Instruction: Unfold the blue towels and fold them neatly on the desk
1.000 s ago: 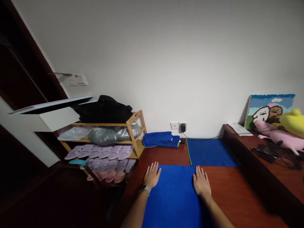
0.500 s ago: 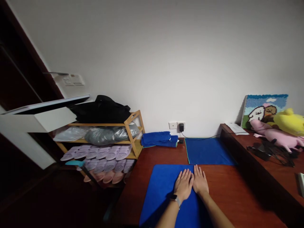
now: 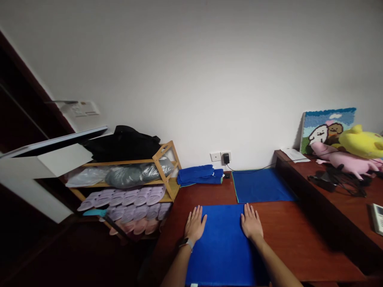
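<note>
A bright blue cloth [image 3: 223, 245] lies flat on the reddish-brown table [image 3: 287, 235] before me, a small white tag at its near left edge. My left hand [image 3: 195, 224], with a watch [image 3: 187, 242] on the wrist, rests palm down on the cloth's far left corner, fingers stretched out. Flat on the far right corner lies my right hand [image 3: 251, 222], its fingers also extended. Neither hand grasps anything. Beyond them, a second blue cloth [image 3: 263, 186] with a green edge is spread by the wall.
Folded blue cloths [image 3: 199, 175] sit at the table's back left. Beside it stands a wooden rack [image 3: 167, 159] with slippers [image 3: 130, 196] and a black bag [image 3: 125, 143]. A black plug [image 3: 226, 158] trails a cable. Plush toys [image 3: 338, 157] rest on the raised surface at right.
My left hand has slid from beside my right hand across to the cloth's left edge. My right hand stays at the right corner. The view has shifted slightly.
</note>
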### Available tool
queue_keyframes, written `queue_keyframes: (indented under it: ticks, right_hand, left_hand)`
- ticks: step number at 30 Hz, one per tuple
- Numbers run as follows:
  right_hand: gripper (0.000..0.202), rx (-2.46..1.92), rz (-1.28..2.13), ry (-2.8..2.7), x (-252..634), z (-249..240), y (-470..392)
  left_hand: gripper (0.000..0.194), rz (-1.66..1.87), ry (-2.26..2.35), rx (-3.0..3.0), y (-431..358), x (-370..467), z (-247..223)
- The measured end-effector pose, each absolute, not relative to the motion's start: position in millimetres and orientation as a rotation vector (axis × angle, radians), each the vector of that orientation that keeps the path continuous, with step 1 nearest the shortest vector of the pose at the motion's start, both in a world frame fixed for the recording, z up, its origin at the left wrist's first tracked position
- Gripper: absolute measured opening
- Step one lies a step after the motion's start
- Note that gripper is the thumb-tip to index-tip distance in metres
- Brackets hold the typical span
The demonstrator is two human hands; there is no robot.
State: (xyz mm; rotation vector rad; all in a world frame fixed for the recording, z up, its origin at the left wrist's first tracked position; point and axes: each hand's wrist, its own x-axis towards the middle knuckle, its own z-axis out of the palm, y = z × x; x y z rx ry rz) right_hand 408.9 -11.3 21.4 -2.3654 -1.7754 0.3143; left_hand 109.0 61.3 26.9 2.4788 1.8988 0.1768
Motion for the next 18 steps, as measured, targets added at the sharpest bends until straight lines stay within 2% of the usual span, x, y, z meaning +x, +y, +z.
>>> queue_keyframes:
  ticks: [5, 9, 13, 18]
  right_hand:
    - [0.068, -2.352, 0.34, -1.76, 408.7, 23.0, -11.3]
    - [0.068, -2.343, 0.352, -1.751, 408.9, 22.5, -10.0]
    - [0.068, -2.346, 0.352, -1.742, 409.3, 22.6, -9.5]
    - [0.068, -2.344, 0.349, -1.777, 410.5, 23.6, -11.2]
  left_hand:
    - [0.067, 0.173, 1.942, 2.511, 58.1, 111.4, 27.5]
    - [0.064, 0.321, 1.998, 2.558, 48.8, 118.9, 37.6]
    - [0.061, 0.482, 1.681, 2.711, 24.9, 166.5, 45.9]
    - [0.061, 0.401, 1.342, 2.709, -1.7, 246.8, 33.1]
